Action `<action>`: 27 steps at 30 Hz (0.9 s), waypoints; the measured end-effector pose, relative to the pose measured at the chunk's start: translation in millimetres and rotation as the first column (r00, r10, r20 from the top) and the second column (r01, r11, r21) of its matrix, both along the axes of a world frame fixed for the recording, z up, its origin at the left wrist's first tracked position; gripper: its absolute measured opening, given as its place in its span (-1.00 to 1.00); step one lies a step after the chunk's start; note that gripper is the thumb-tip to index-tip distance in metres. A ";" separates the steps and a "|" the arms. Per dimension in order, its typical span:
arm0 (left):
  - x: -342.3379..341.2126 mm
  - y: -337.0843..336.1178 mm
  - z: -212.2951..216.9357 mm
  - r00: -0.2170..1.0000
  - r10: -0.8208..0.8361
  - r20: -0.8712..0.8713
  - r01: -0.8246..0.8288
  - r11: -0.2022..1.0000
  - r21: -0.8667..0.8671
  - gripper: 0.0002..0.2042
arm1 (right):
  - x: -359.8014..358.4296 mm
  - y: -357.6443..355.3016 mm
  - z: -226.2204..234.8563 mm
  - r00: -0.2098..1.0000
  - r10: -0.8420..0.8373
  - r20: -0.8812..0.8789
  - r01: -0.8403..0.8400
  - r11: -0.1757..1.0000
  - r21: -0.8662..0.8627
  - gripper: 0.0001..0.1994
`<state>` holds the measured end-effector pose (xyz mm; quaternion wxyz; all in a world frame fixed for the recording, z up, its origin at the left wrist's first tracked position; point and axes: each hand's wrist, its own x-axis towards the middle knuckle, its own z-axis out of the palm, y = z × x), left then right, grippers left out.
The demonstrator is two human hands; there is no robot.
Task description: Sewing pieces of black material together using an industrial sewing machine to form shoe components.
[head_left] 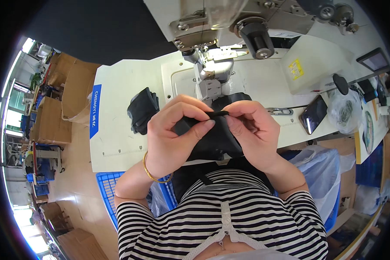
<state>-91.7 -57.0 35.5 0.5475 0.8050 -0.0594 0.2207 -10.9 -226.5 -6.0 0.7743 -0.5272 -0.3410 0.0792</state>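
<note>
Both hands hold one piece of black fabric (214, 141) just in front of the sewing machine's needle area (208, 86). My left hand (175, 130) pinches the fabric's upper edge between thumb and fingers; a gold bangle sits on that wrist. My right hand (255, 130) pinches the same edge from the right, fingertips almost touching the left ones. The fabric hangs down over the table's near edge toward my striped top. A stack of black fabric pieces (142, 110) lies on the white table (117, 130) to the left of my left hand.
The white sewing machine head (229, 26) rises at the back. Small snips (279, 111) and a dark phone (313, 115) lie to the right, beside a clear bag (344, 112). A blue crate (106, 186) stands below left; a plastic-lined bin (323, 169) below right. Cardboard boxes (69, 95) stand at left.
</note>
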 end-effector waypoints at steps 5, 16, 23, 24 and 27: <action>0.6 -2.8 -5.7 0.997 0.066 -0.050 -0.070 0.994 -0.078 -0.85 | -3.2 -7.2 4.5 0.994 0.013 -0.107 -0.032 0.985 -0.170 -0.84; 9.4 -6.8 -10.4 0.996 0.078 -0.041 -0.081 0.993 -0.091 -0.87 | -0.9 -1.6 -2.8 0.994 -0.106 0.037 0.110 0.981 -0.162 -0.88; 11.9 -1.6 -9.8 0.996 0.043 -0.079 -0.049 0.997 -0.068 -0.91 | -1.4 -0.4 -2.5 0.995 -0.099 0.032 0.103 0.975 -0.198 -0.87; 12.2 -0.6 -9.0 0.996 0.044 -0.079 -0.049 0.997 -0.067 -0.91 | -0.6 0.0 -1.6 0.995 -0.098 0.031 0.103 0.975 -0.197 -0.87; 12.9 7.0 -6.6 0.981 0.176 -0.078 -0.183 0.979 -0.091 -0.93 | 1.5 1.0 -0.2 0.995 -0.078 0.054 0.087 0.974 -0.209 -0.85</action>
